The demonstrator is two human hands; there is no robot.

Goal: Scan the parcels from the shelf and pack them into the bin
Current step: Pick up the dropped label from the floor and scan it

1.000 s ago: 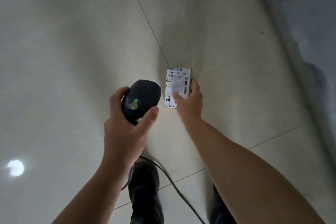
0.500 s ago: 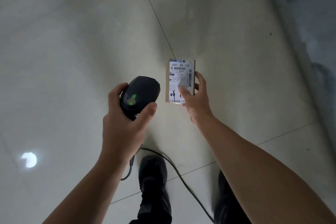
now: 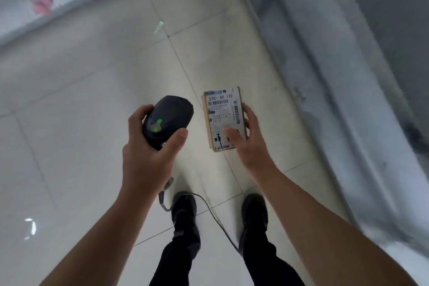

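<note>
Hands around scanner and parcel

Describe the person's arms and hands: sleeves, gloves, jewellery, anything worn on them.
Both hands are bare: the left hand and the right hand wear no gloves, and no ring, watch or wristband can be seen. The left forearm and the right forearm are uncovered up to the frame's edge, with no sleeve in view and no visible markings.

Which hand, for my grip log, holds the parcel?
The right hand pinches the parcel, thumb on its label; the left hand grips the black scanner.
</note>
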